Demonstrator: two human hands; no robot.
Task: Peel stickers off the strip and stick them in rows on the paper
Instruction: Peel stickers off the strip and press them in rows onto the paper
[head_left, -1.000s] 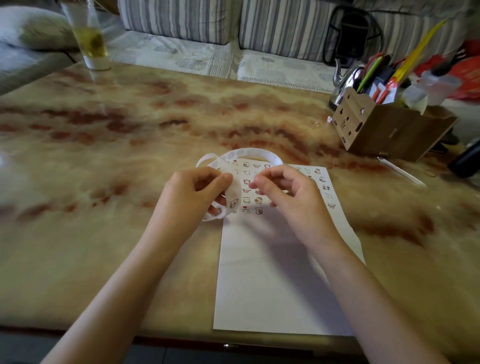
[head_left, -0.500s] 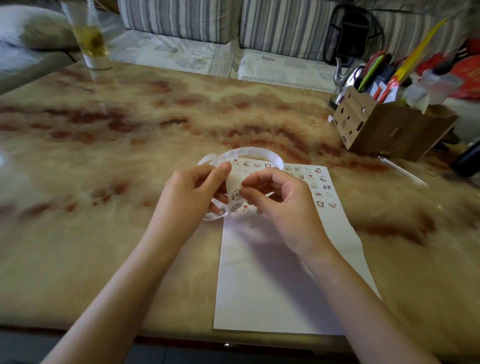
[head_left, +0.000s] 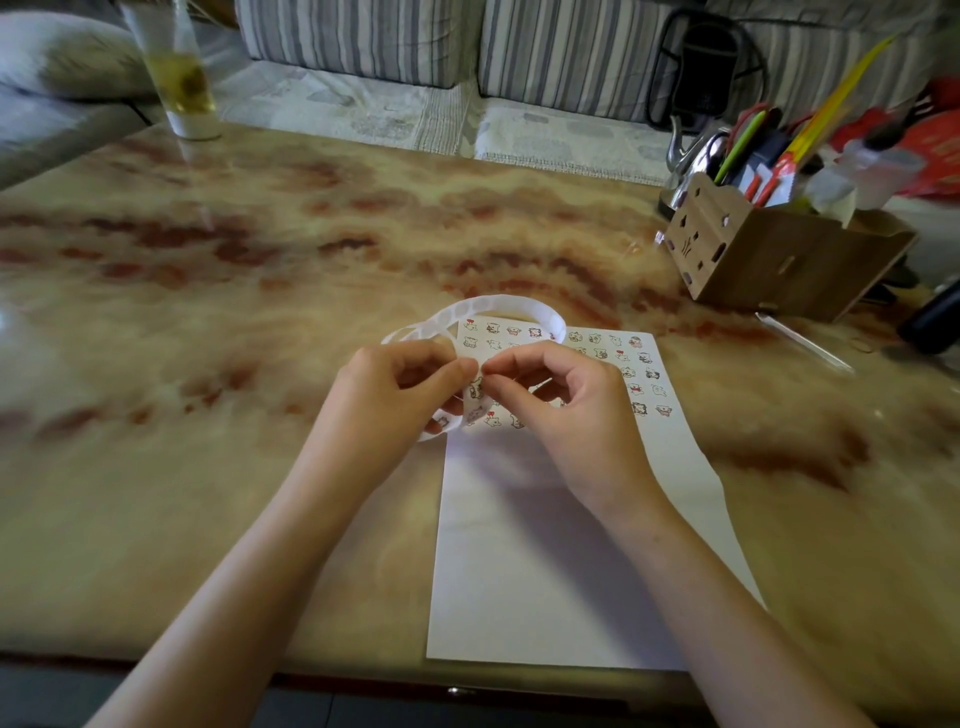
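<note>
Marbled table (head_left: 208, 467), both hands holding a strip (head_left: 498, 306) over the paper (head_left: 545, 545).
Left hand (head_left: 384, 400) pinches the curled strip above the paper's far end; right hand (head_left: 576, 415) pinches it between thumb and forefinger, beside the left thumb. Stickers (head_left: 623, 358) sit in rows on the paper's far part. Glass (head_left: 179, 78) far left, box (head_left: 769, 260) far right.

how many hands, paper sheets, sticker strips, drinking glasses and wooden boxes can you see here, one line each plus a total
hands: 2, left hand and right hand
paper sheet: 1
sticker strip: 1
drinking glass: 1
wooden box: 1
total: 6
</note>
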